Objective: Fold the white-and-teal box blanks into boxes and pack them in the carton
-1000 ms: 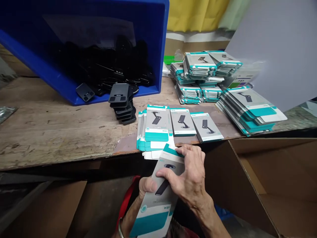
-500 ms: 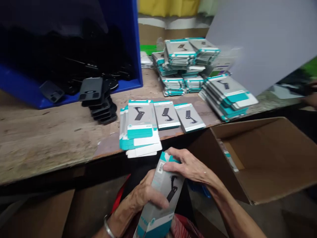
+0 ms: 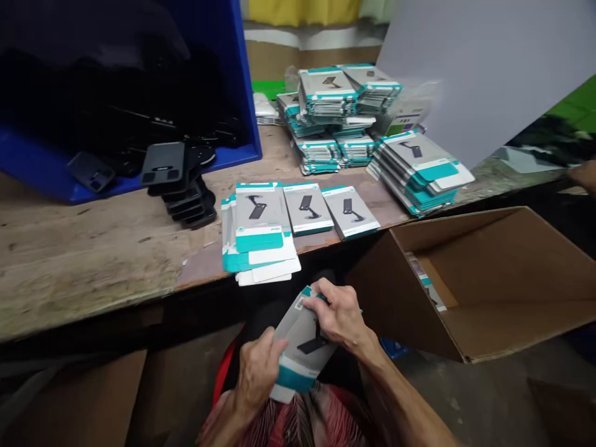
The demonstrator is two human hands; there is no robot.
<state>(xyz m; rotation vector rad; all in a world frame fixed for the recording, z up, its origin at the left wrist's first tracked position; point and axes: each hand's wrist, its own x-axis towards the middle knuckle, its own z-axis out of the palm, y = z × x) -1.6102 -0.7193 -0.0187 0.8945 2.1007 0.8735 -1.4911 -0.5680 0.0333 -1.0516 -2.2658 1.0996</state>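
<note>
A grey, white and teal box (image 3: 302, 357) with a picture of a dark stand is held above my lap, tilted. My left hand (image 3: 258, 366) grips its left edge, thumb on the front face. At its upper right corner my right hand (image 3: 339, 310) pinches the top, with the fingers wrapped round the edge. Flat boxes (image 3: 261, 217) lie in an uneven stack on the table's front edge. Beside that stack are two more boxes, a middle one (image 3: 308, 210) and a right one (image 3: 351, 212). A pile of black stands (image 3: 162, 164) rises at the left.
A blue bin (image 3: 249, 81) holds dark items at the back left. Stacked flat boxes (image 3: 328, 93) stand at the back, with another stack (image 3: 419, 161) to the right. An open carton (image 3: 503, 279) is at the right. Another person's hand (image 3: 584, 176) shows at the right edge.
The box between my hands has turned and now shows its broad front face. My left hand has moved left to its edge. The view has shifted slightly.
</note>
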